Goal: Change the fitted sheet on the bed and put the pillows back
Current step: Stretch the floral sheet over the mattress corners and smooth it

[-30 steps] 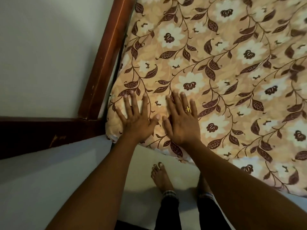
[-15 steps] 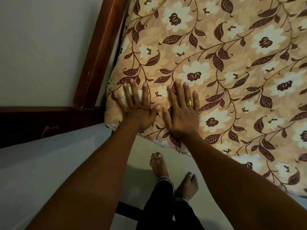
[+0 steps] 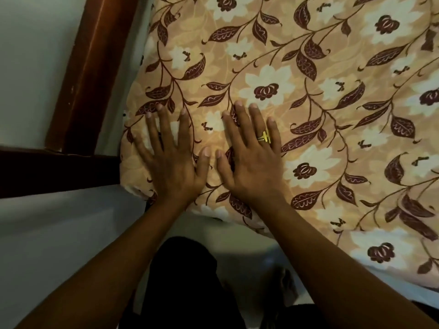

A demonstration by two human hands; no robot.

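Observation:
A tan fitted sheet (image 3: 308, 74) printed with white flowers and dark brown leaves covers the mattress, which fills the right and top of the head view. My left hand (image 3: 169, 160) lies flat on the sheet at the mattress's near left corner, fingers straight and spread. Beside it my right hand (image 3: 253, 160), with a gold ring on one finger, presses flat on the sheet too. The thumbs nearly touch. No pillows are in view.
A dark wooden bed frame (image 3: 88, 74) runs along the mattress's left side and meets a dark board (image 3: 47, 172) at the corner. White wall (image 3: 35, 55) lies beyond. My dark trousers (image 3: 180, 281) and pale floor (image 3: 240, 243) show below the mattress edge.
Both hands stay flat on the sheet's corner. The camera has moved closer and lower, so my feet have dropped out of sight behind my legs.

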